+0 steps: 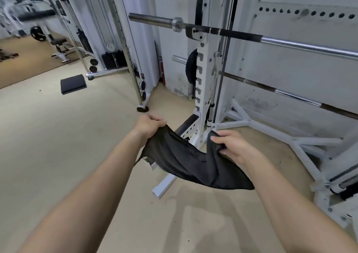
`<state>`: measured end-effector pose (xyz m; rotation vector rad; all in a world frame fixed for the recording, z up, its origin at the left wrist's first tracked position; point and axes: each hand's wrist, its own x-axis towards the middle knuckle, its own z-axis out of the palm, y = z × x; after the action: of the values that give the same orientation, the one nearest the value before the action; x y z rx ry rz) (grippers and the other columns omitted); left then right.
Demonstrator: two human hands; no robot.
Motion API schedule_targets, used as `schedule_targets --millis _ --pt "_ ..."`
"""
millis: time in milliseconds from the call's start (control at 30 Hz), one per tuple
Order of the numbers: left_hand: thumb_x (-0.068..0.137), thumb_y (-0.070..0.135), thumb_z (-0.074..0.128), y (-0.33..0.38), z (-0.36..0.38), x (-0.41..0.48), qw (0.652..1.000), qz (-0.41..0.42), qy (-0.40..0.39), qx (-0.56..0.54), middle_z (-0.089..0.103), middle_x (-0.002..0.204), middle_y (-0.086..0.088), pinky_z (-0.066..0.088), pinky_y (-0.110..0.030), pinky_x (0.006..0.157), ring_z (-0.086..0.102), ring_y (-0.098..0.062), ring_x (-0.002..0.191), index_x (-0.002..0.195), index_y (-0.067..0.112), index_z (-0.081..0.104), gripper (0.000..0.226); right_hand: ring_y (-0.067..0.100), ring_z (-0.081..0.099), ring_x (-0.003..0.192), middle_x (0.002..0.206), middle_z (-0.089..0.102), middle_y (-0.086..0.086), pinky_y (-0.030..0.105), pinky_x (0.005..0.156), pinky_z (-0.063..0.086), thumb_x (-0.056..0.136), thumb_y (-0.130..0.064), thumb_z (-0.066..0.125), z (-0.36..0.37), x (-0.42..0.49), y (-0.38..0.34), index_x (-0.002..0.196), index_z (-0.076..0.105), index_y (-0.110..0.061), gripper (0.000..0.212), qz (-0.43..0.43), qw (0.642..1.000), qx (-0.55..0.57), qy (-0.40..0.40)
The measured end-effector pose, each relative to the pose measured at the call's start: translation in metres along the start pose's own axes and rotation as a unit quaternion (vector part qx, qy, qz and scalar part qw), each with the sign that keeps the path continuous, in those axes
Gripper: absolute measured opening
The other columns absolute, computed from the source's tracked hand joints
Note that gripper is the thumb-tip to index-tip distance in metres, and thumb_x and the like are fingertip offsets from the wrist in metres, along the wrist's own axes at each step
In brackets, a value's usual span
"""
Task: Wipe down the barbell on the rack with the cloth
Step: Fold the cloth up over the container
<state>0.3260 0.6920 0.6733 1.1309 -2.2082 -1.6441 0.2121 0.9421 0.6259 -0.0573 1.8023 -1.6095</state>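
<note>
A steel barbell (302,45) rests across the white rack (203,68), its bare sleeve sticking out to the left and a black wrapped section just right of the upright. A dark cloth (189,161) hangs slack between my two hands, well below the bar. My left hand (150,124) pinches one upper corner of the cloth. My right hand (234,146) grips the other end, bunched in the fingers. Both hands are in front of the rack's foot, apart from the bar.
A second, darker bar (290,94) runs lower on the rack. The rack's white floor braces (271,134) spread to the right. A cable machine (116,45) stands at left, with a black pad (73,83) on the beige floor and benches further back.
</note>
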Motion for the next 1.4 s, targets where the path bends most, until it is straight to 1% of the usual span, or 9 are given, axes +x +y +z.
schedule_targets --millis 100,233,367,600,867,1067,1133,1267,1400 --pt "0.090 0.010 0.070 0.002 0.014 0.016 0.998 -0.030 -0.041 -0.039 0.065 0.091 -0.008 0.051 -0.030 0.067 0.059 -0.021 0.072 0.105 0.007 0.071 0.015 0.021 0.070 0.088 0.096 0.075 0.012 0.035 0.086 0.056 0.088 0.007 0.068 0.025 0.024 -0.021 0.107 0.074 -0.001 0.021 -0.015 0.999 0.031 -0.032" --pt "0.092 0.001 0.064 0.005 0.018 0.040 0.984 -0.063 -0.088 -0.138 0.065 0.084 -0.013 0.060 -0.025 0.055 0.060 -0.019 0.054 0.107 0.004 0.064 0.016 0.018 0.070 0.081 0.093 0.077 0.010 0.030 0.074 0.053 0.082 0.007 0.075 0.060 0.053 -0.039 0.108 0.073 -0.005 0.029 -0.031 0.999 0.030 -0.013" --pt "0.093 -0.002 0.061 0.007 0.005 0.066 0.969 -0.057 -0.131 -0.203 0.064 0.090 -0.014 0.062 -0.028 0.063 0.064 -0.023 0.066 0.109 0.003 0.059 0.017 0.013 0.070 0.074 0.090 0.076 0.006 0.023 0.064 0.053 0.083 0.004 0.076 0.106 0.080 -0.054 0.105 0.073 -0.009 0.026 -0.056 0.998 0.020 0.009" --pt "0.097 -0.005 0.044 -0.002 -0.076 0.131 0.975 -0.006 -0.155 -0.159 0.069 0.088 -0.022 0.061 -0.027 0.062 0.068 -0.026 0.068 0.101 0.002 0.062 0.020 0.016 0.072 0.086 0.096 0.074 0.007 0.023 0.076 0.059 0.086 0.006 0.071 0.206 0.122 -0.087 0.118 0.067 -0.001 0.034 -0.100 0.992 -0.076 0.022" --pt "0.086 0.005 0.075 -0.024 -0.188 0.206 0.981 0.043 -0.132 -0.136 0.068 0.071 -0.010 0.054 -0.021 0.049 0.065 -0.013 0.051 0.105 -0.001 0.063 0.023 0.013 0.074 0.095 0.097 0.079 0.002 0.033 0.098 0.053 0.073 -0.006 0.088 0.328 0.159 -0.136 0.133 0.059 -0.017 0.068 -0.161 0.953 -0.248 -0.064" --pt "0.080 0.044 0.078 -0.064 -0.255 0.269 0.975 0.208 -0.080 -0.012 0.052 0.068 0.001 0.042 -0.030 0.062 0.048 -0.012 0.060 0.076 0.022 0.069 0.025 0.001 0.070 0.069 0.086 0.076 0.007 0.017 0.078 0.048 0.093 -0.003 0.067 0.385 0.194 -0.179 0.121 0.068 -0.020 0.033 -0.204 0.936 -0.268 -0.101" --pt "0.085 0.045 0.073 -0.082 -0.275 0.293 0.966 0.243 -0.078 0.029 0.059 0.072 0.000 0.043 -0.035 0.071 0.053 -0.014 0.070 0.071 0.026 0.071 0.024 -0.002 0.070 0.082 0.094 0.076 0.008 0.021 0.087 0.049 0.094 -0.003 0.065 0.402 0.211 -0.191 0.117 0.070 -0.020 0.029 -0.225 0.939 -0.242 -0.095" --pt "0.082 0.061 0.068 -0.119 -0.308 0.342 0.959 0.200 -0.059 0.192 0.051 0.099 0.003 0.042 -0.029 0.086 0.043 -0.014 0.102 0.097 0.030 0.077 0.035 0.010 0.070 0.081 0.097 0.073 0.005 0.021 0.070 0.054 0.096 0.007 0.052 0.433 0.249 -0.211 0.107 0.071 -0.016 0.032 -0.237 0.959 -0.117 -0.099" --pt "0.077 0.079 0.053 -0.150 -0.339 0.395 0.899 0.176 -0.096 0.389 0.046 0.110 0.008 0.046 -0.036 0.089 0.038 -0.014 0.109 0.112 0.030 0.071 0.063 0.009 0.065 0.069 0.087 0.068 -0.003 0.022 0.059 0.051 0.095 0.008 0.049 0.450 0.301 -0.231 0.102 0.070 -0.017 0.034 -0.247 0.967 -0.034 -0.048"
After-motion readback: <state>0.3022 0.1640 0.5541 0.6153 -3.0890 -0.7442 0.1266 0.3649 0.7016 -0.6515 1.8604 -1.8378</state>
